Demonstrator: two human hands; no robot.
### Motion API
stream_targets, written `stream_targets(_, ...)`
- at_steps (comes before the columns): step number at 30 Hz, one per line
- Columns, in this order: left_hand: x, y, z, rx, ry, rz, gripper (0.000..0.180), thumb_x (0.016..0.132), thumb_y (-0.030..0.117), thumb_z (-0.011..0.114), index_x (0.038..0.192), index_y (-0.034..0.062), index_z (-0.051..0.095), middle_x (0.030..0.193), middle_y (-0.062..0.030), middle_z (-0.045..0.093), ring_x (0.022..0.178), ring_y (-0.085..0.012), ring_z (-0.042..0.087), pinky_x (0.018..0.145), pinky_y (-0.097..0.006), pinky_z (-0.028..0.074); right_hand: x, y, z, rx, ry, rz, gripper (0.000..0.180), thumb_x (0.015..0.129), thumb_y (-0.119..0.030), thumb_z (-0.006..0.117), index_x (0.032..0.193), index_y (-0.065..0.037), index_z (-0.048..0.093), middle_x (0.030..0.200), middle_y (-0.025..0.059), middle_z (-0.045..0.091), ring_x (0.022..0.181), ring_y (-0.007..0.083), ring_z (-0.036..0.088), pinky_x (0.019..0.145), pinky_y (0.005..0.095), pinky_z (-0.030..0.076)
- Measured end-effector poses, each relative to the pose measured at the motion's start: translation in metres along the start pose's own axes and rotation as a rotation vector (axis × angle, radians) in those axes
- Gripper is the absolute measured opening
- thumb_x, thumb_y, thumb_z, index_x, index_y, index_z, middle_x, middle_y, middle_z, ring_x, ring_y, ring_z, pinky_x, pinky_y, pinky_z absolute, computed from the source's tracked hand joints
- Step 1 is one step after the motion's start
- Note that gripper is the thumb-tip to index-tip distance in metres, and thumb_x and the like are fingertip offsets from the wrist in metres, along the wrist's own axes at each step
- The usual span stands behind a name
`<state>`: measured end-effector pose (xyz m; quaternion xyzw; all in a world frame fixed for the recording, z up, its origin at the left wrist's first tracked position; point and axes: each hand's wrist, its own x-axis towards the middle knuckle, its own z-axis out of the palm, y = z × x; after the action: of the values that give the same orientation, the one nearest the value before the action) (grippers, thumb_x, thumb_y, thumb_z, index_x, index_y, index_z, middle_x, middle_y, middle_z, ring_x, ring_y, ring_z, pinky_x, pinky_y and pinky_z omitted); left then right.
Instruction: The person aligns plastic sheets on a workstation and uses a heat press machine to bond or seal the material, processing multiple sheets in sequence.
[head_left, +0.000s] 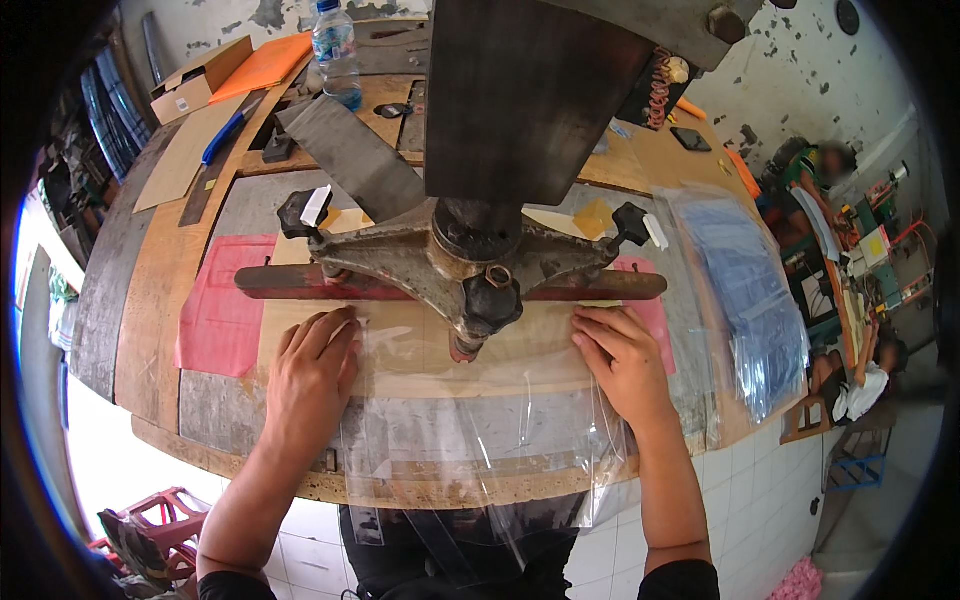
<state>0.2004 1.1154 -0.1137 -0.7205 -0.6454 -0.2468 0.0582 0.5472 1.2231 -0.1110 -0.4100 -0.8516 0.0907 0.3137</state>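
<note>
While both hands lie flat, the clear plastic sheet (pixel 470 420) on the worktop (pixel 150 300) looks light, limp, slippery (creases easily); left hand (pixel 310 375) & right hand (pixel 625 365) pin its top corners, fingers spread, gripping nothing.

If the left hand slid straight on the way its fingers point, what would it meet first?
Probably the dark red bar of the press, lying across just beyond the left hand, whose fingers press the clear plastic sheet flat. How high the bar sits above the sheet is unclear.

plastic sheet (pixel 470 400) on table (pixel 150 330) | press bar (pixel 300 283) behind | bag stack (pixel 750 290) right
</note>
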Motion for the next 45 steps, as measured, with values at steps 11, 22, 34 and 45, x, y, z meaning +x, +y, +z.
stream_targets(11, -0.001, 0.002, 0.000, -0.100, -0.007, -0.083, 0.024, 0.092, 0.002, 0.068, 0.115, -0.0010, 0.073, 0.127, -0.0134, 0.068, 0.119, -0.0355, 0.063, 0.103, -0.044, 0.051, -0.001, 0.002, 0.003, -0.005, -0.004, 0.014, 0.017, 0.089, -0.004, 0.074, 0.105, 0.001, 0.076, 0.112, 0.0105, 0.074, 0.106, 0.0306, 0.068, 0.092, 0.0405, 0.057)
stream_targets(22, -0.004, -0.002, 0.001, -0.068, 0.002, -0.060, 0.027, 0.090, 0.003, 0.069, 0.116, -0.0012, 0.072, 0.128, -0.0137, 0.068, 0.120, -0.0342, 0.063, 0.104, -0.044, 0.050, 0.002, -0.006, 0.001, 0.039, -0.022, 0.087, 0.017, 0.090, -0.003, 0.073, 0.106, 0.002, 0.076, 0.113, 0.0120, 0.073, 0.108, 0.0308, 0.068, 0.092, 0.0400, 0.056)
stream_targets(34, -0.006, -0.007, 0.005, -0.104, 0.059, 0.020, 0.021, 0.090, 0.001, 0.068, 0.110, -0.0060, 0.072, 0.126, -0.0151, 0.070, 0.117, -0.0322, 0.066, 0.101, -0.042, 0.053, 0.001, -0.008, 0.004, 0.012, -0.019, 0.112, 0.017, 0.092, -0.004, 0.072, 0.107, 0.001, 0.077, 0.113, 0.0117, 0.074, 0.104, 0.0304, 0.069, 0.092, 0.0388, 0.055)
stream_targets(45, -0.009, -0.008, 0.005, -0.135, 0.037, -0.004, 0.020, 0.090, 0.004, 0.067, 0.106, -0.0069, 0.070, 0.127, -0.0180, 0.067, 0.123, -0.0306, 0.063, 0.103, -0.042, 0.050, 0.003, -0.012, 0.003, 0.001, -0.013, 0.091, 0.017, 0.092, -0.004, 0.072, 0.107, 0.001, 0.077, 0.112, 0.0120, 0.075, 0.105, 0.0310, 0.068, 0.092, 0.0392, 0.055)
